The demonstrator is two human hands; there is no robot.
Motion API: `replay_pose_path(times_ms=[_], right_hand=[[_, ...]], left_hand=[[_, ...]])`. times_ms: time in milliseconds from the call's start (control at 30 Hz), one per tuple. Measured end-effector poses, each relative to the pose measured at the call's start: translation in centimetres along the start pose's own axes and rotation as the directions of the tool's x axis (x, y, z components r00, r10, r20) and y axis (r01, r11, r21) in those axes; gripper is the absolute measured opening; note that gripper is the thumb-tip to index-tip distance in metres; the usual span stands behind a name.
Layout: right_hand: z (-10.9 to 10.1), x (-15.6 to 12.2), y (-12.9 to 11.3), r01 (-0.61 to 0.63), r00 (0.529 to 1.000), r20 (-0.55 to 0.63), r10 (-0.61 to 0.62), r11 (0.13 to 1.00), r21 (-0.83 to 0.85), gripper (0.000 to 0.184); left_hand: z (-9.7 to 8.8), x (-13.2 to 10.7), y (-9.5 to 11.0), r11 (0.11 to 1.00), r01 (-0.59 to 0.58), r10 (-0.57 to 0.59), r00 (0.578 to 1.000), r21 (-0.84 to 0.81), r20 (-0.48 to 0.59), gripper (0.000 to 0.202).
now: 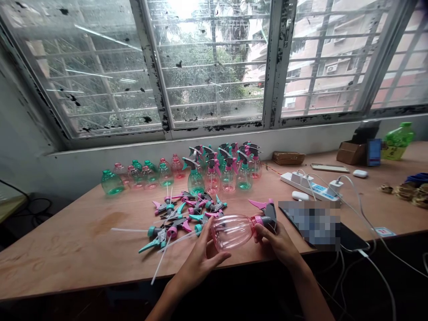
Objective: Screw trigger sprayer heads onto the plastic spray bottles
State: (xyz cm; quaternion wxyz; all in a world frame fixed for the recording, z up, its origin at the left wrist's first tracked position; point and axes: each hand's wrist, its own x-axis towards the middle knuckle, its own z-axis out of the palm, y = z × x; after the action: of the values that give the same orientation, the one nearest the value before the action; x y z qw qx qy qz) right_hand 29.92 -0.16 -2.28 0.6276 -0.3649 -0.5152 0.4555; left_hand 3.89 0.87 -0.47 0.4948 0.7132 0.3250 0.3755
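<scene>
A clear pink spray bottle (232,231) lies sideways between my hands, above the table's front edge. My left hand (207,249) is closed round its base, thumb below. At the neck, my right hand (269,238) grips the pink collar of the grey and pink trigger sprayer (268,216), which sits on the bottle's mouth. Whether the collar is fully tight I cannot tell. Left of the bottle lies a pile of loose trigger sprayers (174,218) in pink, teal and grey, their white tubes sticking out.
Several bottles with sprayers (228,176) stand upright at the back, beside open-necked green and pink bottles (112,182). On the right are a power strip (310,186) with cables, a tablet (351,236), a brown box (349,152) and a green jug (399,140).
</scene>
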Motion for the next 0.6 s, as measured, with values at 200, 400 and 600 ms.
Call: replay_pose_path(times_ms=[200, 400, 600], right_hand=[[-0.10, 0.12, 0.33, 0.004, 1.000, 0.005, -0.004, 1.000, 0.022, 0.032], [-0.07, 0.16, 0.17, 0.008, 1.000, 0.023, -0.009, 1.000, 0.011, 0.033], [-0.03, 0.23, 0.09, 0.005, 1.000, 0.008, -0.005, 1.000, -0.014, 0.036]], left_hand=[[0.03, 0.08, 0.27, 0.998, -0.045, 0.045, 0.999, 0.052, -0.002, 0.101], [-0.05, -0.12, 0.45, 0.997, 0.012, -0.012, 1.000, -0.076, 0.006, 0.101], [0.06, -0.10, 0.30, 0.999, -0.008, 0.008, 1.000, -0.041, 0.014, 0.097]])
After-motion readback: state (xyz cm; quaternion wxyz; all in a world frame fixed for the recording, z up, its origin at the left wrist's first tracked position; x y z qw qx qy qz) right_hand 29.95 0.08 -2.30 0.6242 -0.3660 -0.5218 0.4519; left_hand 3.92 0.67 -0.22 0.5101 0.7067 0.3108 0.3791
